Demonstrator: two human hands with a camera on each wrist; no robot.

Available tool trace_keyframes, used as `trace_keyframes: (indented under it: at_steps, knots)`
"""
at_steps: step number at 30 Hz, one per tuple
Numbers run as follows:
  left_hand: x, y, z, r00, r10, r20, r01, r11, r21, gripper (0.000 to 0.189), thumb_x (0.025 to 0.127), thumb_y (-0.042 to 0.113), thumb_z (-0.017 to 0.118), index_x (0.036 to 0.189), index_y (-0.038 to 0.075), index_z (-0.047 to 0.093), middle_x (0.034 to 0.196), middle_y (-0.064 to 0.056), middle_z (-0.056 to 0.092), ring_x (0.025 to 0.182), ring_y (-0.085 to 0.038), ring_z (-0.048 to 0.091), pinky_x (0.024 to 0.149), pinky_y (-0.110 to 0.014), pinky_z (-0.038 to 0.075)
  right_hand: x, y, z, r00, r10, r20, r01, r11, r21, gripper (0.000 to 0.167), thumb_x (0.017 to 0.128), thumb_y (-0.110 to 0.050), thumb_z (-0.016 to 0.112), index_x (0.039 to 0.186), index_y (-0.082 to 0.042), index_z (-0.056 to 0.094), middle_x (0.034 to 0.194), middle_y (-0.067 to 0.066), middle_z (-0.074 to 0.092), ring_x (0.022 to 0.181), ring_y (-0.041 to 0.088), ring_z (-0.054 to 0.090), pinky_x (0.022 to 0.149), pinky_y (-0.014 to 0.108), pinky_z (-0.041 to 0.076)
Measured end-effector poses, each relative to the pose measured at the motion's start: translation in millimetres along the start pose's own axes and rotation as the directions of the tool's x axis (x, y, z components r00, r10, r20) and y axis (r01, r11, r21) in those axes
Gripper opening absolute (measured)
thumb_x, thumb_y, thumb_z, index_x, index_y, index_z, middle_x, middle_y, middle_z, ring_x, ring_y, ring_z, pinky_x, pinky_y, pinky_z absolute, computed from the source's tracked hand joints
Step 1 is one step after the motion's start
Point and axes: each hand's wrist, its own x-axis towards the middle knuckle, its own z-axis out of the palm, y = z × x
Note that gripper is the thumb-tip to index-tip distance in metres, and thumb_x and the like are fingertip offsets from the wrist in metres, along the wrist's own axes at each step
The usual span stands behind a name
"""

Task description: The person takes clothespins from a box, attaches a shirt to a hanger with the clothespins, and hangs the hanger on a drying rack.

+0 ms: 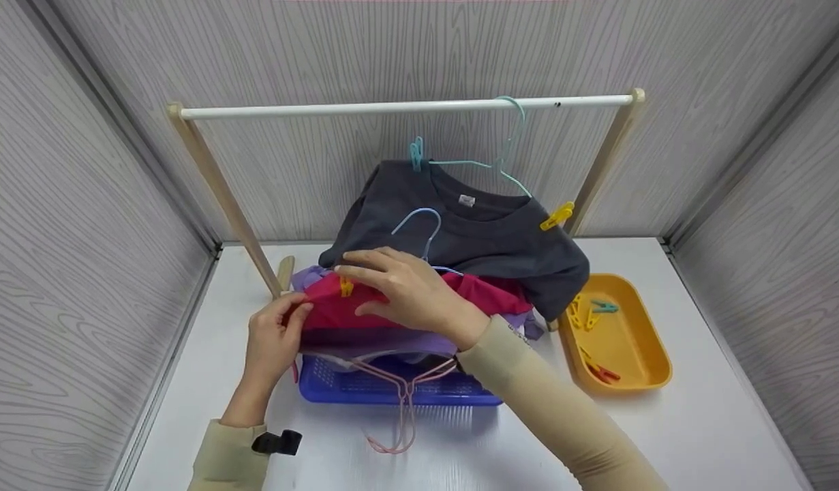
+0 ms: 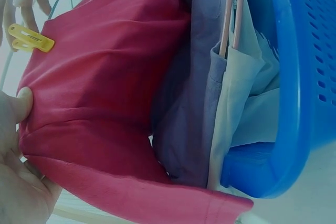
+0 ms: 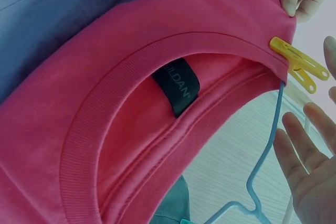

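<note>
A red T-shirt (image 1: 337, 310) lies over the basket on a light-blue hanger (image 3: 254, 182). My left hand (image 1: 272, 334) pinches the shirt's shoulder cloth between thumb and fingers. A yellow clothespin (image 3: 299, 64) clips the shirt near the collar at the hanger's arm. Beside that clothespin my right hand (image 1: 412, 290) is spread, fingers extended, with nothing in its grasp. In the right wrist view a black label (image 3: 178, 85) shows inside the collar. Purple cloth (image 2: 194, 77) and a pink hanger (image 1: 407, 392) lie under the red shirt.
A blue basket (image 1: 392, 395) stands below the shirts. From a white rail (image 1: 324, 109) behind hangs a dark grey T-shirt (image 1: 405, 198) with a teal clothespin (image 1: 416, 153) and a yellow one at its shoulders. At right, a yellow tray (image 1: 637, 348) holds several clothespins.
</note>
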Motion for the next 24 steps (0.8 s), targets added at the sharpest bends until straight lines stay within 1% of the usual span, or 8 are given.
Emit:
trace_keyframes:
  at_steps: [7,10,14,19,24]
  knots:
    - [-0.5,-1.6,1.1,1.000,-0.023,-0.001,0.023,1.000,0.007,0.007,0.090,0.002,0.070,0.095,-0.003,0.070,0.089,-0.011,0.071,0.078,-0.019,0.062,0.071,-0.015,0.043,-15.4,-4.0,-4.2,1.000,-0.013,-0.008,0.013,1.000,0.024,0.056,0.085,-0.034,0.078,0.135,-0.015,0.060,0.137,0.006,0.056,0.123,0.019,0.052,0.102,0.030,0.042]
    - [-1.6,-2.9,1.4,0.999,-0.039,0.005,0.039,0.999,0.006,0.006,0.090,0.002,0.069,0.095,-0.001,0.070,0.089,-0.011,0.071,0.078,-0.019,0.061,0.071,-0.015,0.043,-25.6,-4.8,-6.3,1.000,-0.004,-0.005,0.004,0.999,0.046,0.053,0.086,-0.035,0.077,0.133,-0.015,0.062,0.134,0.004,0.058,0.121,0.017,0.053,0.101,0.028,0.043]
    - [-3.4,-4.9,1.1,0.998,-0.054,0.019,0.054,0.999,0.010,0.007,0.091,0.003,0.069,0.096,-0.002,0.069,0.091,-0.011,0.071,0.080,-0.020,0.062,0.073,-0.016,0.043,-42.1,-3.5,-11.4,1.000,0.013,-0.001,-0.013,0.996,0.093,0.048,0.088,-0.037,0.074,0.129,-0.013,0.065,0.132,0.002,0.059,0.121,0.016,0.053,0.100,0.030,0.044]
    - [-4.2,-7.7,0.2,0.998,-0.066,0.022,0.066,0.997,0.026,0.008,0.091,0.004,0.069,0.096,-0.002,0.069,0.090,-0.012,0.071,0.078,-0.020,0.061,0.070,-0.017,0.042,-63.8,2.6,-17.2,0.998,0.068,0.003,-0.067,0.985,0.157,0.045,0.091,-0.042,0.070,0.126,-0.014,0.066,0.129,0.001,0.060,0.120,0.014,0.053,0.099,0.031,0.044]
    - [-4.0,-9.7,-1.5,0.996,-0.080,0.047,0.078,0.996,0.040,0.008,0.091,0.004,0.069,0.095,-0.002,0.069,0.086,-0.010,0.070,0.073,-0.018,0.058,0.066,-0.019,0.042,-87.6,10.2,-22.4,0.989,0.147,0.007,-0.145,0.970,0.196,0.044,0.090,-0.037,0.072,0.127,-0.013,0.066,0.128,0.000,0.061,0.119,0.014,0.054,0.099,0.033,0.045]
